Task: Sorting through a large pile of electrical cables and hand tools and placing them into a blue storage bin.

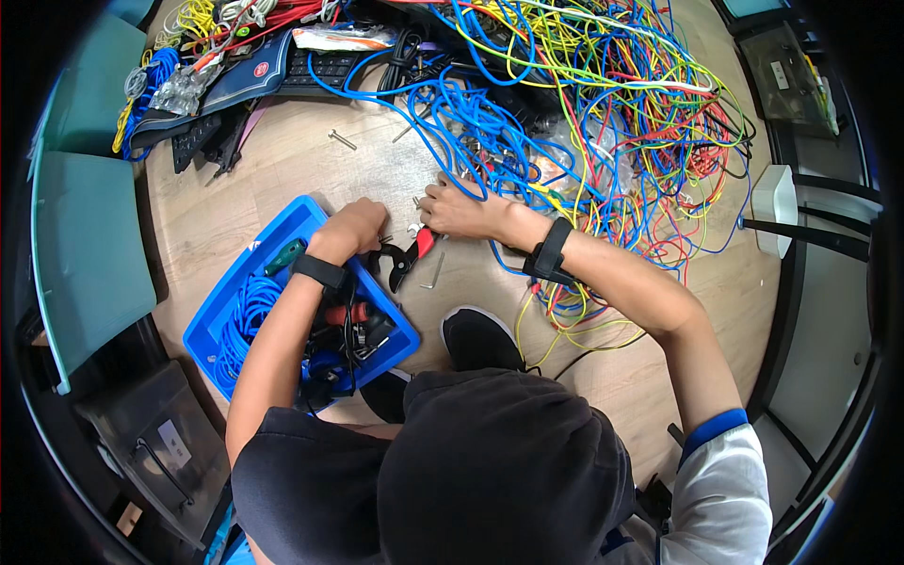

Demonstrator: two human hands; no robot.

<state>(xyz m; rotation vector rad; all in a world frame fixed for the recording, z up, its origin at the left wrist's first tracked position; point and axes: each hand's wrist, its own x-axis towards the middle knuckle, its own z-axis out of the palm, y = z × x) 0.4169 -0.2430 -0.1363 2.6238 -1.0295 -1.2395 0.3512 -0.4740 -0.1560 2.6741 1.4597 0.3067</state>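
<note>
My left hand is over the upper right edge of a blue plastic bin, its fingers curled downward; whether they hold anything is hidden. My right hand touches the near edge of a tangle of blue cables, beside a small wrench; its grasp cannot be told. Between and below the hands lies a cutting tool with a red handle and black jaws. A hex key rests to its right. In the bin are coiled blue cable, a green-handled tool and a red-handled one.
A large heap of coloured cables spreads over the wooden floor at the upper right. Bolts lie ahead. A black keyboard and a dark blue mat are at the upper left. My shoe stands near the bin.
</note>
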